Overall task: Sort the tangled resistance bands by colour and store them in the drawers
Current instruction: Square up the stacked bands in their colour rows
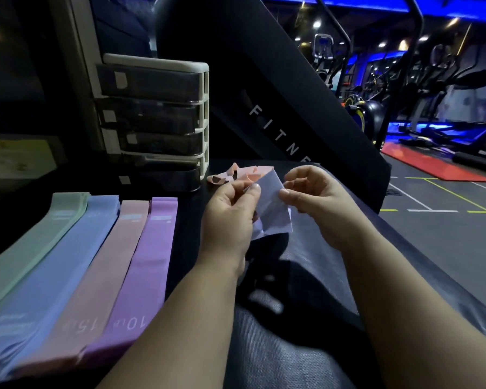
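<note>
Apparently mid-sort, a person holds a folded pale lavender band (272, 211) over a dark bench (292, 346). The left hand (230, 217) pinches one edge and the right hand (312, 195) pinches the other. Just behind lies a peach tangle (236, 175), beside the drawer unit (157, 116). A green stack (40, 248), blue stack (68, 262), pink stack (110, 262) and purple stack (149, 256) lie flat to the left. In this dim bluish light the pale band could easily join the wrong colour, and a slipped pinch might drop it back onto the tangle.

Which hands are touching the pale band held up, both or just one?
Touching, both. The head view shows the left hand pinching the pale band at its left edge, the right hand pinching its right edge.
</note>
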{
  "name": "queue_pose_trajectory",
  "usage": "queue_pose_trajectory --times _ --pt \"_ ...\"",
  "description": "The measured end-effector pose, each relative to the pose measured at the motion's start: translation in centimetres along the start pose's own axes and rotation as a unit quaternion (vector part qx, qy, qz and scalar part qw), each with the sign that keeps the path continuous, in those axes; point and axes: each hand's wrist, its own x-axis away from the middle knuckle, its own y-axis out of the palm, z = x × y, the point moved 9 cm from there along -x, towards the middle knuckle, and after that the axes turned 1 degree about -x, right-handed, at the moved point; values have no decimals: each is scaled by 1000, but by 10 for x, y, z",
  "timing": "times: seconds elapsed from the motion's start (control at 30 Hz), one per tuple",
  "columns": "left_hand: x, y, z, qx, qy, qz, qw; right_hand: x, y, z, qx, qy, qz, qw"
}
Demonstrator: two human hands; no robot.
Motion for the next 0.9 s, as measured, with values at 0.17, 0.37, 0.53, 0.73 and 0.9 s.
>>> queue_pose_trajectory --times 0.17,0.37,0.53,0.73,0.9 --pt "2 3 5 40 7 -9 999 4 16 3 -18 18 -91 995" --pt "1 2 9 86 16 3 996 7 27 -3 46 -1 -99 994" --pt "6 22 -1 80 -14 -88 993 6 15 -17 -51 -45 -6 998" --pt "18 44 -3 -1 1 -211 977 8 -1 -31 -93 -92 83 988" --pt "29 57 -16 -60 -41 -291 954 9 -15 -33 -133 -85 139 978"
